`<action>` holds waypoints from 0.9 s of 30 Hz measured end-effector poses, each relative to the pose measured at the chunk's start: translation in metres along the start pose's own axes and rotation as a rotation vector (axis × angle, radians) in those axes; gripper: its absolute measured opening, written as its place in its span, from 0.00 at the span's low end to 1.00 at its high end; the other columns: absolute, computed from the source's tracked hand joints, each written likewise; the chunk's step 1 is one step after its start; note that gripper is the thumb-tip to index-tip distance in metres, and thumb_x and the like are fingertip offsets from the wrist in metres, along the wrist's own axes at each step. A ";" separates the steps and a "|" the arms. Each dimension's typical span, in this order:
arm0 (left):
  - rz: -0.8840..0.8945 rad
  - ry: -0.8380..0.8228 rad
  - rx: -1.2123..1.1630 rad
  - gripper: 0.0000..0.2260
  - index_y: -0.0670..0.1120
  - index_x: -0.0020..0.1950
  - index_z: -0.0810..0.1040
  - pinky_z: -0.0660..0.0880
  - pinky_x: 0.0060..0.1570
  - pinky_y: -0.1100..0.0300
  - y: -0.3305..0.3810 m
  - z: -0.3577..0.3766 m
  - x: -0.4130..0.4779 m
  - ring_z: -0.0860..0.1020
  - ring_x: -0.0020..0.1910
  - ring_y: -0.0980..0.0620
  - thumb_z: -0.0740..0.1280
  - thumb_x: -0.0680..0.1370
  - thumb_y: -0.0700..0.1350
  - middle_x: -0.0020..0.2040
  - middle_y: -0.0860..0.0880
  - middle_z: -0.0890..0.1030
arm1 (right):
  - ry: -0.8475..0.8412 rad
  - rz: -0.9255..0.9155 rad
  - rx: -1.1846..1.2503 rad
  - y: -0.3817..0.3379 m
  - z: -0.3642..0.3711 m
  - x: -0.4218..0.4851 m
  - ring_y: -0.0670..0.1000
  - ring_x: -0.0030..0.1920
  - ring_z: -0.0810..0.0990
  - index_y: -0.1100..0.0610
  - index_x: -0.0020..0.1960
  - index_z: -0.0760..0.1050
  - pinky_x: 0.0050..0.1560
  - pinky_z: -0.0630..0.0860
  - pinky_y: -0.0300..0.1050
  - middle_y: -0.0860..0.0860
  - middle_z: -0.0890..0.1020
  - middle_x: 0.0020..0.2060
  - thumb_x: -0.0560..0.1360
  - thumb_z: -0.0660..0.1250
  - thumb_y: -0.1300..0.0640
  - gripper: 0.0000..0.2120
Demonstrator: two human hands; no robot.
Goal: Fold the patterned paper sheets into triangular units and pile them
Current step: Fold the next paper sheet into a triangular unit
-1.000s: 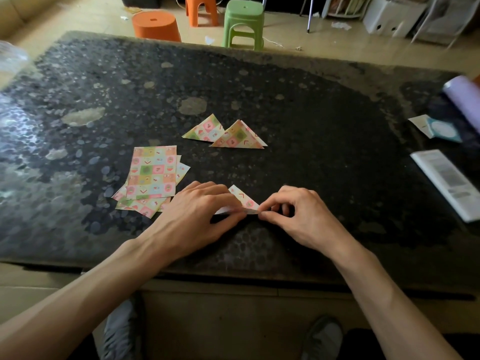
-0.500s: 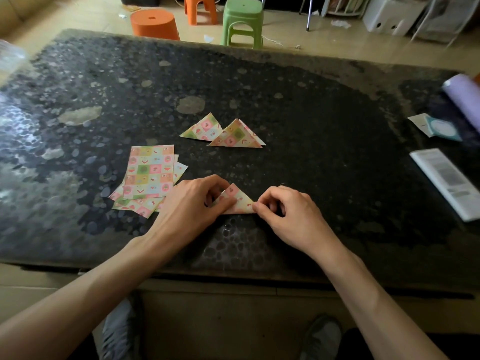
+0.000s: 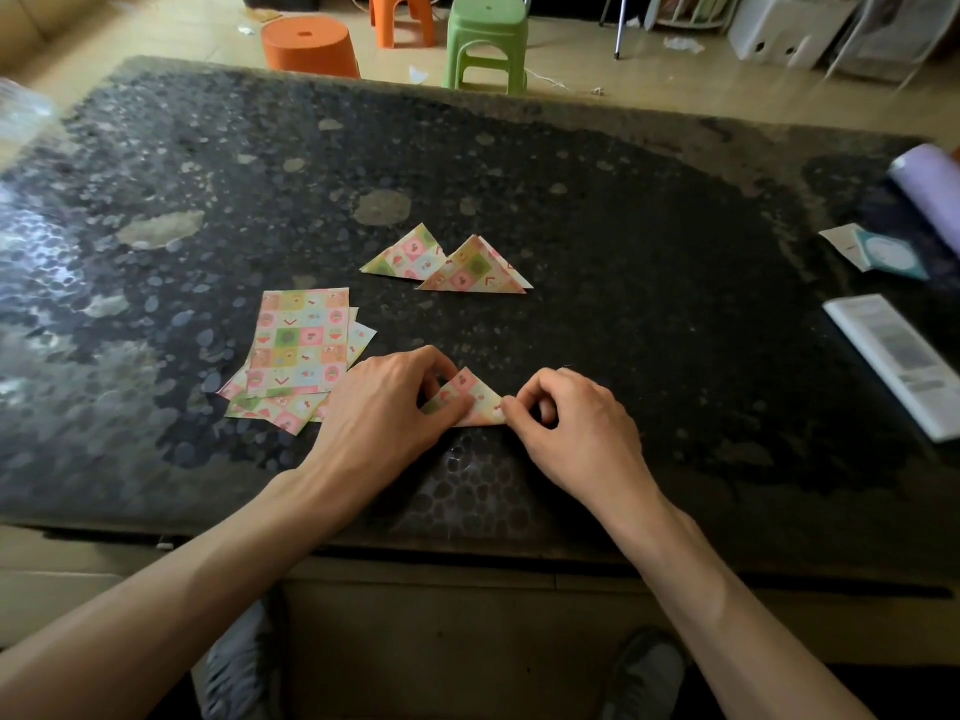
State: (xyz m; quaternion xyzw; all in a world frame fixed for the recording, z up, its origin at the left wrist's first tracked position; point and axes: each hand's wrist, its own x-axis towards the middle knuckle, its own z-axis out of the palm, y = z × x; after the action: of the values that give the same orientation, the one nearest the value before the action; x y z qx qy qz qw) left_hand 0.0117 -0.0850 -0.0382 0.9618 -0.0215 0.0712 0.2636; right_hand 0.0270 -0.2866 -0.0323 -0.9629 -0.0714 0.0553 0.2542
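**Beside the sheet stack: both hands pinching one folded triangle**

Just right of the stack of patterned paper sheets [image 3: 301,350], close to the near edge of the bench [image 3: 623,226], you have a triangular unit [image 3: 475,405] lying on the dark speckled surface. Its long edge faces you and its peak points away.

Your left hand [image 3: 384,407] sits right beside the stack with its fingers curled. The thumb and fingertips pinch the unit's left corner. Your right hand [image 3: 576,423] is further right of the stack, on the other side of the unit. It is curled too, with thumb and forefinger nipping the right corner.

The stack itself is a few flat sheets, loosely fanned. The top one lies pattern-up, in pink, green and yellow squares.

Beyond the stack and a little to its right lie two folded triangles [image 3: 475,270], peaks pointing away. The right one overlaps the corner of the left one, and both are well apart from your hands.

Far to the right of the stack, near the bench's right edge, lie a white printed leaflet [image 3: 898,361], a teal card [image 3: 883,252] and a lilac roll [image 3: 930,189].

Well beyond the stack, on the floor past the bench, stand an orange stool [image 3: 309,44] and a green stool [image 3: 488,39].
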 end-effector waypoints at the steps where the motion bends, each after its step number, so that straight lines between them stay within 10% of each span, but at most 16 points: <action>1: 0.001 0.004 0.004 0.11 0.55 0.56 0.81 0.63 0.32 0.65 0.000 0.000 0.000 0.74 0.36 0.62 0.70 0.78 0.60 0.36 0.60 0.76 | 0.008 -0.001 -0.009 0.000 0.001 0.000 0.43 0.46 0.75 0.45 0.43 0.75 0.43 0.75 0.41 0.40 0.75 0.42 0.79 0.67 0.40 0.11; 27: 0.021 0.031 -0.010 0.11 0.62 0.60 0.83 0.64 0.33 0.66 -0.002 0.003 -0.005 0.74 0.40 0.65 0.65 0.81 0.60 0.43 0.60 0.74 | 0.035 0.019 -0.046 -0.007 0.002 -0.002 0.43 0.46 0.73 0.45 0.44 0.72 0.37 0.66 0.37 0.41 0.73 0.42 0.80 0.67 0.42 0.10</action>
State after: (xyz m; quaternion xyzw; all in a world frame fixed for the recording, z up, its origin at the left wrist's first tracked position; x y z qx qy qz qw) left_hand 0.0072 -0.0846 -0.0427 0.9590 -0.0277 0.0887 0.2679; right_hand 0.0238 -0.2797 -0.0302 -0.9700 -0.0591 0.0394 0.2325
